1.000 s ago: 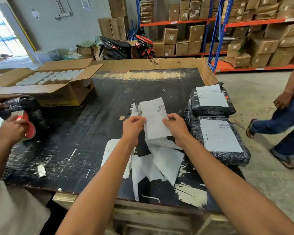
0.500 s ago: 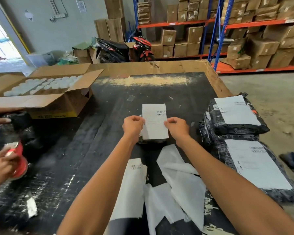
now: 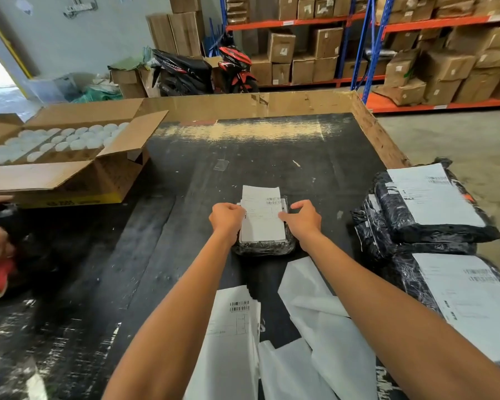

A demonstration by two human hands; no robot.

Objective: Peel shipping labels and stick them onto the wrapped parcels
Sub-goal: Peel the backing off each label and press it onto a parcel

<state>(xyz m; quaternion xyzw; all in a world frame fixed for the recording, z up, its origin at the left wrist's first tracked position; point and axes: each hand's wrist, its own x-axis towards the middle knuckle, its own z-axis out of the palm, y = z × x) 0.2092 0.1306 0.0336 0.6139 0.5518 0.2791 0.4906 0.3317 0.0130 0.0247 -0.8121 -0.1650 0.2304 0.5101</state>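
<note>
Holding a white label [image 3: 261, 219] by its two side edges, the left hand [image 3: 227, 219] and right hand [image 3: 303, 222] pinch it with curled fingers over a small black parcel [image 3: 264, 246] on the dark table [image 3: 272, 157]; the label looks laid on the parcel's top, though contact is hard to judge. Labelled parcels [image 3: 433, 215] are stacked at the right edge. Loose labels [image 3: 231, 327] and peeled backing sheets [image 3: 315, 313] lie near, between the forearms. An open box [image 3: 70, 168] of white lids sits far left
</note>
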